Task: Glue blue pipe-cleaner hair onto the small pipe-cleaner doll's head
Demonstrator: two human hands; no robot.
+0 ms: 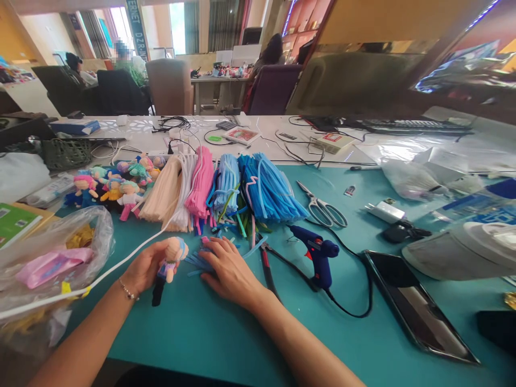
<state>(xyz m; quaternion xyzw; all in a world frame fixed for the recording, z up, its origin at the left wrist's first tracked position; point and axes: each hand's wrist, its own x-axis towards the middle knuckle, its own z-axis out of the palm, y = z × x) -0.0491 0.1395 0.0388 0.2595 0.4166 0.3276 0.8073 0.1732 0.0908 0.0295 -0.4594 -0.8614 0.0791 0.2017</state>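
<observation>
the two hands are apart: the left hand grips a small doll, head up, over the teal mat; the right hand lies palm down over short blue stems, and beyond it i see pliers and a glue gun.

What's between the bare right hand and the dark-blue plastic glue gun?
In the head view, pliers with splayed handles, one red and black, lie between the right hand and the glue gun.
</observation>
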